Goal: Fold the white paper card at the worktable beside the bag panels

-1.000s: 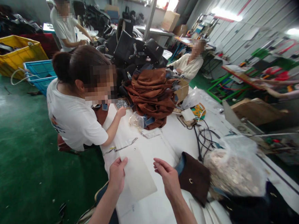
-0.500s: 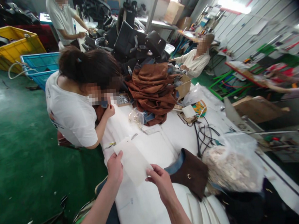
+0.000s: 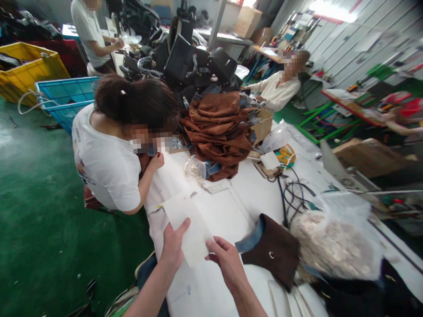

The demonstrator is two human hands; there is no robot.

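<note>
The person's left hand and right hand both grasp a pale sheet by its near end, the left thumb lying across its face and the right fingertips pinching its near right corner; the sheet is lifted off the white table and tilts away from the person. Just right of the sheet, a dark brown pouch with a small metal ring lies flat on the table, a blue strip along its far edge. Right of the pouch sits a clear plastic bag full of small pale pieces, and beyond the pouch black cables curl on the table. Beyond the sheet, a small clear bag lies in front of a stack of brown leather pieces, with black bags piled behind that stack. Left of the sheet, a co-worker in a white shirt bends over the table edge, one hand raised near the face. Well left of the table stand a blue crate and a yellow bin on the green floor.
</note>
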